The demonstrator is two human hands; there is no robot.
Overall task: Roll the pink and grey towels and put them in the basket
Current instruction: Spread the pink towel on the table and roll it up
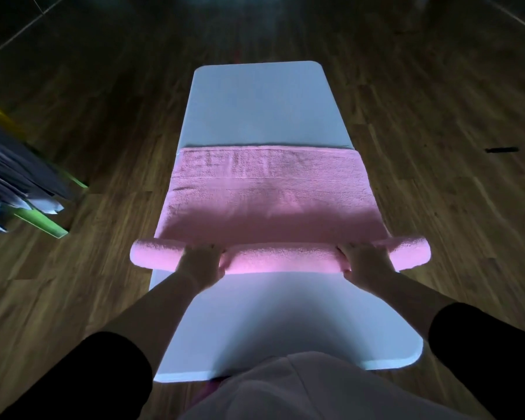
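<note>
rolling step: my left hand (200, 263) and right hand (367, 262) clasp the pink towel (267, 207) roll; next, push evenly toward the table's (255, 110) far end.

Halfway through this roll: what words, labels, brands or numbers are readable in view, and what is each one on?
Nothing in view can be read.
The woven band on the pink towel has raised marks, maybe letters, too blurred to read.
The table shows no print.
The cloths at the left show no print.
</note>
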